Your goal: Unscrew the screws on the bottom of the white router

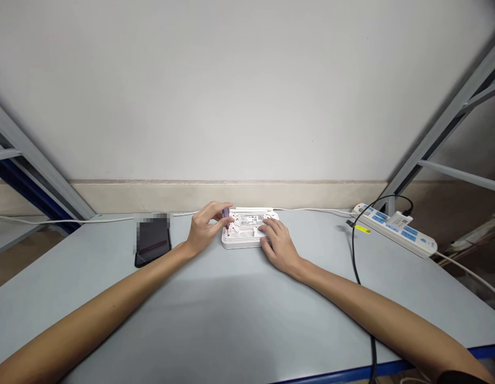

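Observation:
A white router-like box with vent holes and a printed label lies flat near the back of the table. My left hand is closed around the handle of a small screwdriver, held upright with its tip at the box's front left corner. My right hand rests on the right side of the box, fingers stretched over its surface and holding it against the table. A white bar, perhaps an antenna, runs along the box's back edge.
A dark phone lies left of my left hand. On the right sits a white power strip with a plug in it. A black cable with a yellow tag crosses beneath my right forearm. Metal posts and a wall bound the table.

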### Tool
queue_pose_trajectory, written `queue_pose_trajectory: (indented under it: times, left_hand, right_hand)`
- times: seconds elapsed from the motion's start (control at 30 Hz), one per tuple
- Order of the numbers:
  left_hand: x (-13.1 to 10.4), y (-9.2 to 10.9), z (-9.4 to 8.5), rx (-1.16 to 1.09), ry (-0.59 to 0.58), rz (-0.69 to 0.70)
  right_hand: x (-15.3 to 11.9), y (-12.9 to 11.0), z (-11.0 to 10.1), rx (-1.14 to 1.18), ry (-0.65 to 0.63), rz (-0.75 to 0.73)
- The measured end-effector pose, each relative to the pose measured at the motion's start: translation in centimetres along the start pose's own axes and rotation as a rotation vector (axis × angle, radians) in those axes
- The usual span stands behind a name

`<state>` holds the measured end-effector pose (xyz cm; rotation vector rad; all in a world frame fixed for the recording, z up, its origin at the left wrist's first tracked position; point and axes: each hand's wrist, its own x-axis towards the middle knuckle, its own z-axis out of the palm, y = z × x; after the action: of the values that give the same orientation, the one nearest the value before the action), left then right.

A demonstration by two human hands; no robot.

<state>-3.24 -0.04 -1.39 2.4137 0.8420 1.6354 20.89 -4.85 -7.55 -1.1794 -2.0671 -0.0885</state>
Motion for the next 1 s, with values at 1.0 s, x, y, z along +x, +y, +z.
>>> queue_pose_trajectory:
  times: [1.0]
  left_hand:
    - [-1.5,-1.0,0.8,-0.021,0.027,0.044]
  right_hand:
    - [0.0,0.0,0.0,-0.008,-0.006,0.009]
